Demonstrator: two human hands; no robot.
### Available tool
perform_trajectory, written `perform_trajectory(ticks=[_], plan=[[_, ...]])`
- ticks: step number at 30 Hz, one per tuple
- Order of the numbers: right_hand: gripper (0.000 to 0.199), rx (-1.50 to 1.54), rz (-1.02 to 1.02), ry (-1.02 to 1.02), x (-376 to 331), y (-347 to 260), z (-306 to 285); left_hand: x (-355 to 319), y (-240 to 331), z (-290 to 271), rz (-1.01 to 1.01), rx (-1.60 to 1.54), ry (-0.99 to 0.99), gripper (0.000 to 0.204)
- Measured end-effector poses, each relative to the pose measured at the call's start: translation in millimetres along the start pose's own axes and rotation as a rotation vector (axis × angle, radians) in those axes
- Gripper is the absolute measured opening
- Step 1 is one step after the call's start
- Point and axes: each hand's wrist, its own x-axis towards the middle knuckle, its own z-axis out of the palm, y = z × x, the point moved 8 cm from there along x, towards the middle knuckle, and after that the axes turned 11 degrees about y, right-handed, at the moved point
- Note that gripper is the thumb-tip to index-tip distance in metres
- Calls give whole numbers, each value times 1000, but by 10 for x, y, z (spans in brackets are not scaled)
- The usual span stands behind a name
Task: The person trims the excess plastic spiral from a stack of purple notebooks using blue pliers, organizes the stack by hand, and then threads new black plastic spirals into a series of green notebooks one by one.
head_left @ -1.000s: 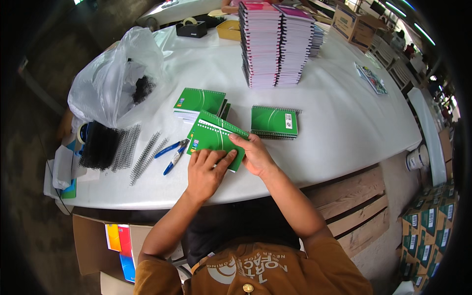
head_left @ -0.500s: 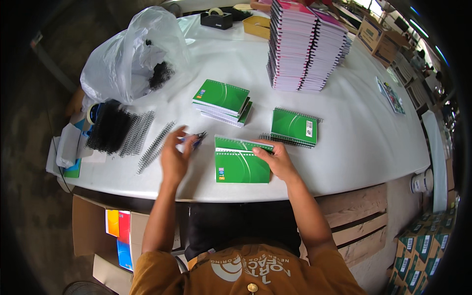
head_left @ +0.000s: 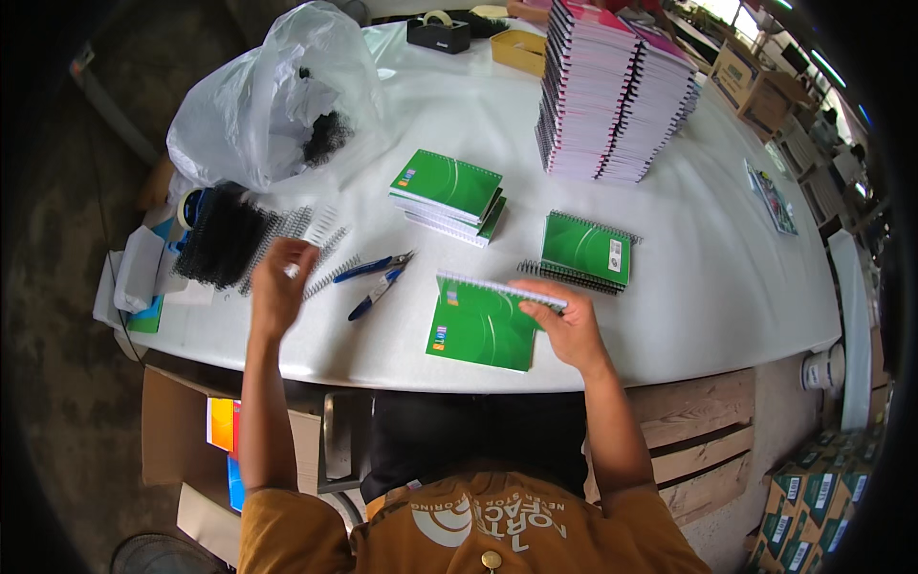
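Note:
My right hand point(head_left: 571, 325) grips the punched top edge of a green-covered notebook point(head_left: 481, 330), its thumb on the front cover and its upper edge raised off the table. At the left, my left hand point(head_left: 277, 292) reaches over the wire binding coils point(head_left: 323, 226). Its fingers are bent together on one coil, which looks smeared by motion; the exact grip is partly hidden. Between my hands lie blue-handled pliers point(head_left: 375, 283). Beyond the notebook sits a stack of green notebooks point(head_left: 448, 187). A smaller pile of coil-bound green notebooks point(head_left: 586, 251) lies to the right.
Black coils point(head_left: 222, 239) lie at the left, below a clear plastic bag point(head_left: 258, 115). A tall stack of bound books point(head_left: 612, 105) stands at the back, near a tape dispenser point(head_left: 438, 36) and a yellow tray point(head_left: 519, 52). An open cardboard box point(head_left: 172, 426) is below the table's left edge.
My left hand has moved left from beside the pliers to the coils, uncovering the pliers. The notebook in my right hand is tilted and its upper edge brought together.

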Motion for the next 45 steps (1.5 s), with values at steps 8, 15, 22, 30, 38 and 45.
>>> perform_trajectory(ticks=[8, 15, 22, 30, 38, 45], plan=[[24, 61, 108, -17, -154, 266, -36, -788, 697, 832, -160, -420, -614, 33], [25, 37, 47, -14, -173, 280, -47, -818, 628, 972, -385, -487, -721, 42], [25, -39, -27, -45, -175, 185, -11, -623, 806, 915, -489, -657, -666, 22], [28, 16, 56, -9, -208, 199, 95, -529, 1184, 784, 527, 23, -564, 37], [35, -163, -167, -65, -297, -15, 261, -624, 1480, 695, 772, 188, -525, 31], [36, -255, -271, -34, -433, -55, 369, -753, 1477, 716, 870, 419, -491, 53]])
